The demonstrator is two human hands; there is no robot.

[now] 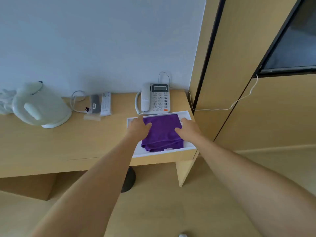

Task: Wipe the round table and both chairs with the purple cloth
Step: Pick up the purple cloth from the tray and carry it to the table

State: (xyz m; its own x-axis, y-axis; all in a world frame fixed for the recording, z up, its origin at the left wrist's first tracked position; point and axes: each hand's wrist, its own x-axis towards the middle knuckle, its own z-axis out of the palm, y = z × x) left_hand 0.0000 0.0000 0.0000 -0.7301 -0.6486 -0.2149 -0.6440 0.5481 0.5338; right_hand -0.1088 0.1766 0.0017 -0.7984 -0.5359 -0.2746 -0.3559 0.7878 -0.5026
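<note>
A folded purple cloth (pixel 162 132) lies in a white tray (pixel 189 146) at the right end of a wooden desk (pixel 59 147). My left hand (pixel 139 127) rests on the cloth's left edge, thumb on the fabric and fingers reaching over the tray's left side. My right hand (pixel 187 130) lies on the cloth's right edge, thumb on top and fingers spread. Neither hand has lifted the cloth; it still lies flat in the tray. The round table and the chairs are out of view.
Behind the tray stands a white desk phone (pixel 156 98) with a cord. Further left lie two remotes (pixel 100 104) and a white electric kettle (pixel 39 105). A wooden wardrobe panel (pixel 239 82) rises to the right. A dark round object (pixel 129 179) sits under the desk.
</note>
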